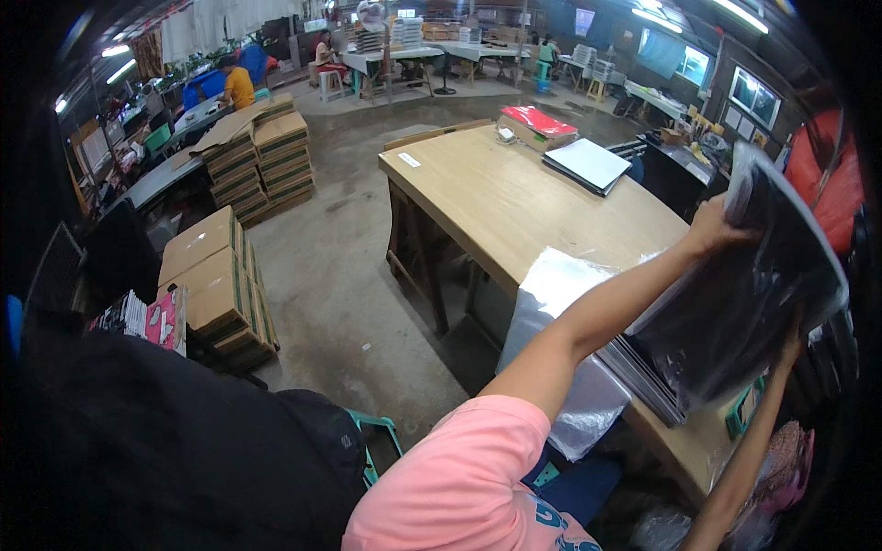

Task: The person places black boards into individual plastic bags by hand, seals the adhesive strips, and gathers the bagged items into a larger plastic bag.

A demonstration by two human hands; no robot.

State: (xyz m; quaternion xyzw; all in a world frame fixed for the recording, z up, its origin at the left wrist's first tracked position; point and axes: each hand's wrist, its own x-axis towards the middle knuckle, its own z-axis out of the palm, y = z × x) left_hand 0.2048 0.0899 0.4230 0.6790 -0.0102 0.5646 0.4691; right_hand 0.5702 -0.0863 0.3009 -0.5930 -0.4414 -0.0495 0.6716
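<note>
At the right of the head view I hold up a dark flat sheet in clear plastic, tilted over the table. My left hand is closed on its upper left edge. My right hand is at its lower edge with the fingers partly hidden behind it; they appear to grip it. Below lies a stack of dark flat sheets on the table. Clear plastic sleeves drape over the table's near edge, beside my left forearm.
The wooden table bears a white-topped dark stack and a box with a red cover. Cardboard boxes stand on the floor at left, near a green stool. A red bag hangs at right. Several people sit farther off.
</note>
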